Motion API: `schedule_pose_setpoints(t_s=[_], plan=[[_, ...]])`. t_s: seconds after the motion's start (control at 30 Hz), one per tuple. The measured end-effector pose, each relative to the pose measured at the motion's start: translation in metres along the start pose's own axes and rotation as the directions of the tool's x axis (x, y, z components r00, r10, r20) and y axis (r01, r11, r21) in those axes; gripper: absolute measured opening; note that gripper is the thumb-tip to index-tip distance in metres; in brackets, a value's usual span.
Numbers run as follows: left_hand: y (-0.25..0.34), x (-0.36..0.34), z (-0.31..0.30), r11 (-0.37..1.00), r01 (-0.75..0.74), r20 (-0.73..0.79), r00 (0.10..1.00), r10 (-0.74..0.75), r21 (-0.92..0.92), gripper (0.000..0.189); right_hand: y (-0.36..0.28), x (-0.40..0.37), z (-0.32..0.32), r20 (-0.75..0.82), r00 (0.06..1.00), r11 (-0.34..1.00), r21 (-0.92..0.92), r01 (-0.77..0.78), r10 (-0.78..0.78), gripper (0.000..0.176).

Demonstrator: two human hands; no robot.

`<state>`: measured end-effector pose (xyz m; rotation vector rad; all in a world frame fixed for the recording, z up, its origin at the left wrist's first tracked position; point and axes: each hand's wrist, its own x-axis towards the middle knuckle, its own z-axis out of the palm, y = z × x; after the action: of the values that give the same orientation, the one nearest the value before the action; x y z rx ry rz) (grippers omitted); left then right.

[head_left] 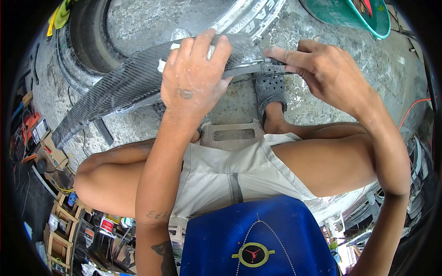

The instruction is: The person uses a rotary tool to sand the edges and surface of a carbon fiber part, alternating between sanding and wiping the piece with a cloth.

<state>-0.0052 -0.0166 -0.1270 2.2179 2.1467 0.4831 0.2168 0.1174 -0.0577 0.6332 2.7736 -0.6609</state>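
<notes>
A long curved carbon-fibre panel (115,87), dark woven and dusted white, runs from lower left up to the centre. My left hand (193,78) grips its upper edge, fingers curled over the top, with a bit of white material under them. My right hand (317,64) pinches a small thin tool (267,60) whose tip touches the right end of the panel. I sit on a low beige plastic stool (232,134), knees apart, with a grey perforated clog (270,87) on my foot below the panel.
A tyre on a rim (92,37) lies on the concrete floor behind the panel. A green bucket (350,16) stands at top right. Wooden shelves with cans and boxes (69,221) fill the lower left. An orange cable (414,108) runs at right.
</notes>
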Motion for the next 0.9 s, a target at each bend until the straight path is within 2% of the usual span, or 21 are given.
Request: schedule_pose_setpoints(t_s=[0.43,0.6,0.67,0.7,0.73,0.77,0.83,0.87,0.9], plan=[[0.0,-0.001,0.0,1.0,0.016,-0.013,1.0,-0.016,-0.014,0.063,-0.002,-0.001,-0.002,0.003,1.0,0.999,-0.048,0.002,-0.002,0.046],[0.001,0.0,-0.003,0.999,0.028,0.038,0.999,-0.026,-0.028,0.062,-0.001,-0.002,-0.01,-0.003,1.0,0.995,-0.096,0.015,-0.015,0.045],[0.0,0.001,-0.004,1.0,0.009,0.055,0.998,-0.008,-0.026,0.06,0.003,-0.003,-0.02,-0.04,0.999,0.999,0.047,0.01,-0.008,0.044],[-0.001,0.001,-0.006,1.0,-0.005,0.08,0.997,0.007,-0.029,0.058,0.004,-0.003,-0.024,-0.058,0.998,0.999,0.048,0.022,-0.019,0.044],[-0.003,0.003,-0.009,0.999,-0.004,0.143,0.99,0.011,-0.049,0.057,0.006,-0.003,-0.028,-0.144,0.99,0.993,0.113,0.018,-0.002,0.044],[-0.003,0.006,-0.012,1.0,-0.009,0.136,0.991,0.012,-0.019,0.057,0.008,-0.004,-0.032,-0.23,0.973,0.983,0.181,0.025,0.017,0.045],[-0.006,0.012,-0.016,0.998,-0.019,0.214,0.976,0.031,-0.054,0.066,0.012,-0.008,-0.038,-0.279,0.96,0.987,0.151,0.061,-0.017,0.04],[-0.01,0.013,-0.016,0.996,-0.078,0.242,0.966,0.088,-0.052,0.067,0.012,-0.007,-0.038,-0.4,0.916,0.981,0.176,0.076,0.001,0.038],[-0.013,0.015,-0.016,0.997,-0.081,0.249,0.965,0.083,-0.016,0.067,0.011,-0.008,-0.036,-0.511,0.859,0.974,0.205,0.093,0.025,0.037]])
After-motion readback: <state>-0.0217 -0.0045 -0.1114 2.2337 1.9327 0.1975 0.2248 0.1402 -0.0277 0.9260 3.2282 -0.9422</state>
